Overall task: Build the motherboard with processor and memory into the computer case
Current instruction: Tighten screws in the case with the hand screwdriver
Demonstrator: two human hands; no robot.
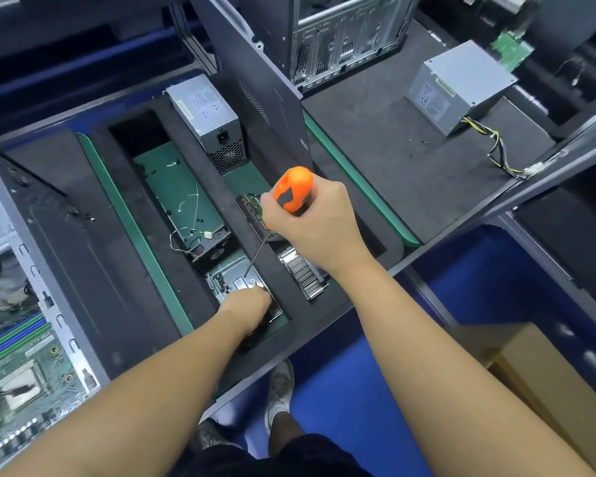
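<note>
My right hand grips an orange-handled screwdriver; its thin shaft slants down toward a small metal tray holding several dark screws. My left hand reaches into that tray with its fingers bunched downward and its fingertips hidden. At the far left lies a computer case on its side with the green motherboard inside. A finned heatsink sits in a foam slot just right of the tray. The edge of a green board shows behind my right hand.
A power supply sits in the black foam organizer. A dark side panel leans upright behind it. On the right mat stand a second power supply with loose cables and an upright empty case. A cardboard box is on the blue floor.
</note>
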